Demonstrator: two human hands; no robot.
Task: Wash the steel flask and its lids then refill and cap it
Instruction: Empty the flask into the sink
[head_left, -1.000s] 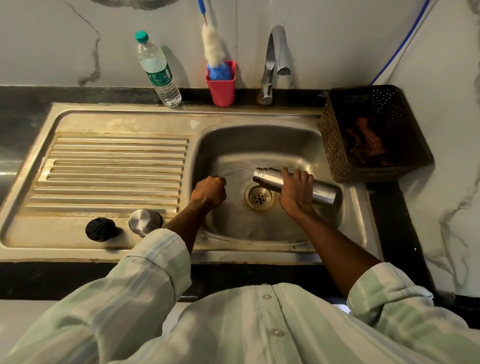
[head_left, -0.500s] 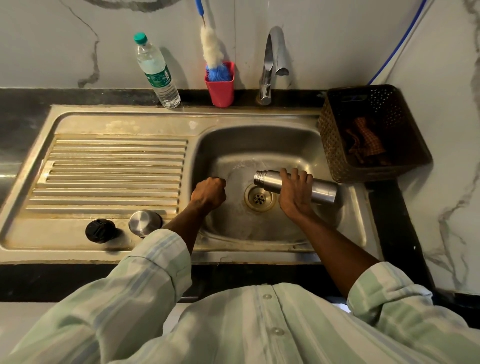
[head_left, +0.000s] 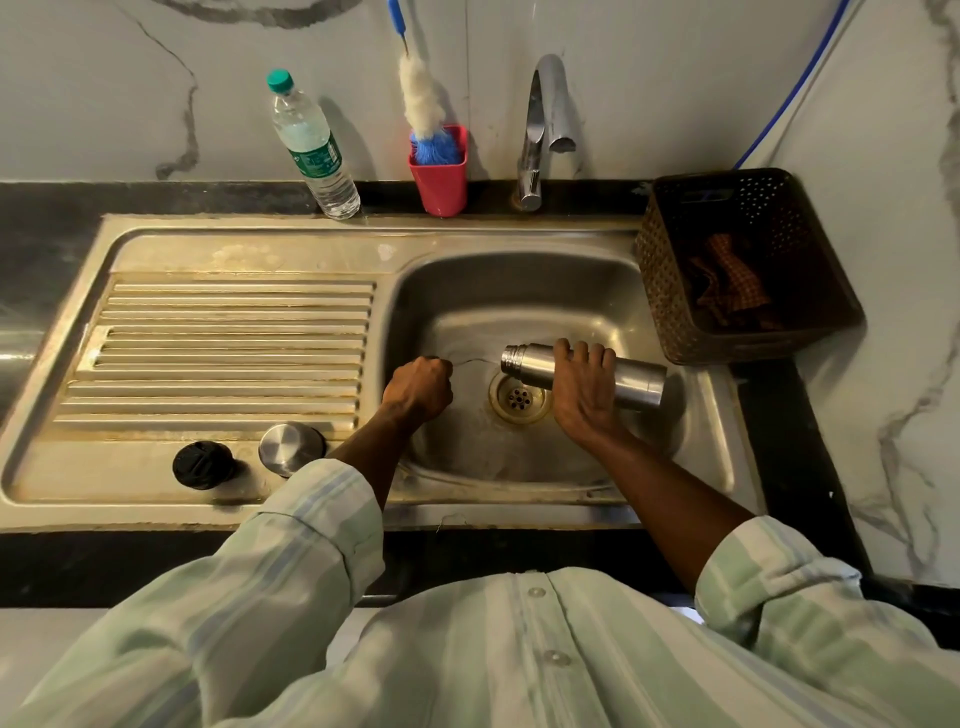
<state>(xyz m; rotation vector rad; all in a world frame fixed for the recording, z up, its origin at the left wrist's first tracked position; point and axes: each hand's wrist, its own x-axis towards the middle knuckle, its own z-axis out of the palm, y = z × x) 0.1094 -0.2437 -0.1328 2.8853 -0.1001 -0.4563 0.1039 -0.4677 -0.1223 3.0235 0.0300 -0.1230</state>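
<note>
Flask (head_left: 582, 375) lies on its side over the sink (head_left: 519, 291) drain, mouth left, grasped by the right hand (head_left: 584, 395); left hand (head_left: 418, 387) is clenched, seemingly empty. Rinsing looks underway; next, likely upend it, then wash the 2 lids (head_left: 244, 460) on the drainboard.

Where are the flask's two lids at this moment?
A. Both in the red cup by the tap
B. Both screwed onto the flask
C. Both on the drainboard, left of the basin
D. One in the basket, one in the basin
C: the black lid and the steel lid sit side by side on the drainboard, while the right hand holds the open flask over the basin.
</note>
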